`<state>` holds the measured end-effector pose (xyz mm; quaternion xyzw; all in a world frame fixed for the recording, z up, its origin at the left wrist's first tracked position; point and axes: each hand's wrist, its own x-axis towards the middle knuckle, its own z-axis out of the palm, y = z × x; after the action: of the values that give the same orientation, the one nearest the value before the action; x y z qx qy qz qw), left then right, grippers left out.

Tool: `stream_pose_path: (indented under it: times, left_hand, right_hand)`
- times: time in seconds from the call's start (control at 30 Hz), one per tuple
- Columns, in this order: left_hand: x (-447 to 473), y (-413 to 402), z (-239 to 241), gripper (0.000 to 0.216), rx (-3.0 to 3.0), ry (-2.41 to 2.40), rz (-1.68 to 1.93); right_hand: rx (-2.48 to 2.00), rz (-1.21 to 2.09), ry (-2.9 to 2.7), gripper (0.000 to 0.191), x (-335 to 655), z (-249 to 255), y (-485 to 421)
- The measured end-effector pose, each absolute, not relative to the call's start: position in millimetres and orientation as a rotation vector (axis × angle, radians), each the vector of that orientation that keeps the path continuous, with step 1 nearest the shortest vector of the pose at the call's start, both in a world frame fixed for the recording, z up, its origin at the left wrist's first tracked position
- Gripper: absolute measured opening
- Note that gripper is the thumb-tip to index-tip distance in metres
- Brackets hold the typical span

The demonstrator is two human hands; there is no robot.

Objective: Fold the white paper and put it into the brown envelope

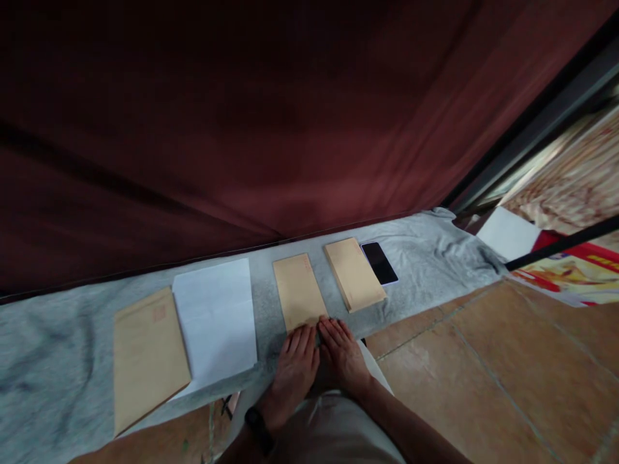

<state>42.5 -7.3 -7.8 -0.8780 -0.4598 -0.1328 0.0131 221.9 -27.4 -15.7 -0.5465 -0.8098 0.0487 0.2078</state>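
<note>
Single brown paper envelope, flat and rectangular, with small red print near its far right corner [298, 290]: lies on the bench draped in grey plush cloth [425, 270], directly in front of the person, long side pointing away from the body. Left hand [297, 357] and right hand [343, 351] rest side by side at its near end, palms down, fingertips over or at the near edge. Grip, both hands: uncurled, fingers straight and laid together. Left wrist carries a black band with a dark watch face [258, 428].

Right of the envelope, just apart: a neat stack of similar brown envelopes [355, 274], set at a slant. Just beyond it, a black-screened smartphone with a pale violet edge [380, 263], face up.

Left of the envelope: white paper sheets [216, 319] lying flat; beside them, slightly overlapping their edge, a larger brown paper envelope pile with a faint reddish stamp [149, 354].

Dark red curtain [290, 129] hangs behind the bench; brown tiled floor [435, 367] at lower right.
</note>
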Motion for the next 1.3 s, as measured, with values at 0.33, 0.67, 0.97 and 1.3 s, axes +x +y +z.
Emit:
stream_pose_path:
  times: [0.33, 0.67, 0.97, 1.3]
  left_hand:
    - [76.6, 148.6, 36.4, 0.053, -2.788, -1.477, -0.383]
    - [62.5, 216.8, 25.1, 0.046, -2.861, -1.461, -0.201]
    - [44.2, 100.1, 24.4, 0.051, -2.908, -1.353, -0.515]
    - [-0.2, -23.3, -12.5, 0.064, -2.756, -1.240, -0.362]
  right_hand:
    - [-1.540, 0.149, -2.165, 0.053, 218.4, -10.9, -27.4]
    - [-1.558, 0.070, -2.162, 0.060, 218.3, -13.5, -27.8]
    - [-1.570, 0.109, -2.156, 0.058, 218.0, -14.5, -28.5]
    - [-1.527, 0.133, -2.208, 0.059, 223.1, -12.4, -29.1]
